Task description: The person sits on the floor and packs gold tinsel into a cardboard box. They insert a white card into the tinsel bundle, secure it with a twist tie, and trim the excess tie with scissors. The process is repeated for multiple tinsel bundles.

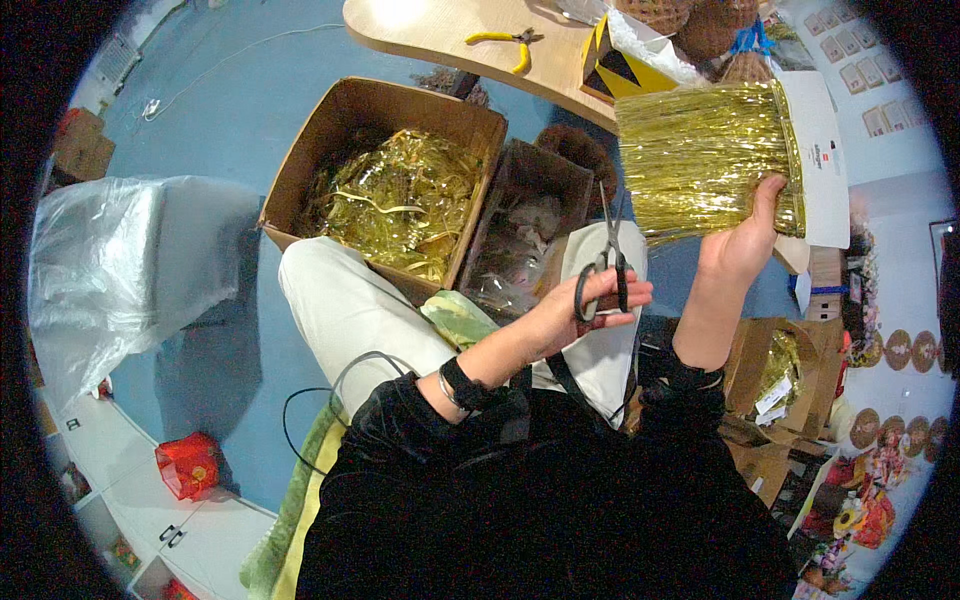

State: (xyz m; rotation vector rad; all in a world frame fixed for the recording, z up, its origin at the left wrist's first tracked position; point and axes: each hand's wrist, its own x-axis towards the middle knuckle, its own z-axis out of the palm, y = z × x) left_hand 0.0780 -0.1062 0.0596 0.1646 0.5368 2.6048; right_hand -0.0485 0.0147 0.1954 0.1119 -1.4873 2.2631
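Note:
My right hand [746, 240] is raised at the right, its thumb over the banded edge of a gold tinsel fringe [701, 161] that has a white card header [817, 165]. The fringe strands extend leftward from the card. My left hand [592, 304] holds a pair of scissors [609, 247] with black handles, the fingers at the handle loops and the narrow blades slightly apart, pointing away from me. The blade tips are left of the fringe, with a gap between. Below and left of the fringe lies my knee in white trousers.
A cardboard box [300, 180] of gold tinsel scraps stands before my knees, beside a clear plastic bin [480, 255]. Yellow-handled pliers [523, 52] lie on the wooden table [420, 30]. Another cardboard box [817, 367] stands at right. Plastic sheeting [142, 255] covers something at left.

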